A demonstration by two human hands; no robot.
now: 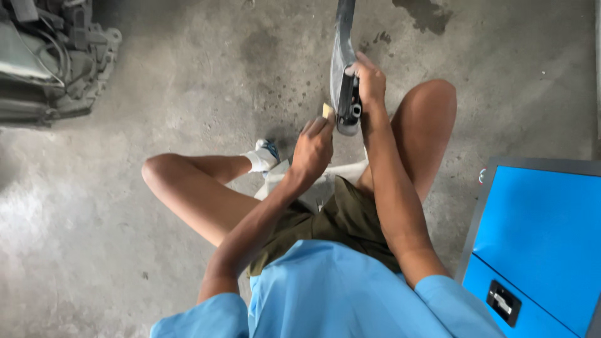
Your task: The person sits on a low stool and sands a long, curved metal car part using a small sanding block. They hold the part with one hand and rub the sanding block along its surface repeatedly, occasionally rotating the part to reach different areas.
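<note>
Hands both closed: right hand (369,78) grips a long grey part (341,62), left hand (313,147) pinches a small tan pad (328,111) against it.

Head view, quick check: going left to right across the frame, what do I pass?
Grey machine housing → left hand holding a small tan pad → long grey metal part → right hand gripping it → blue metal cabinet.

Matt grey, seemingly metal part (341,56)

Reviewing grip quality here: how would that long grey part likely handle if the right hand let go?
The long grey part looks rigid, so probably stiff. Standing tall on a narrow end, steadied by the right hand, it would likely tip.
</note>
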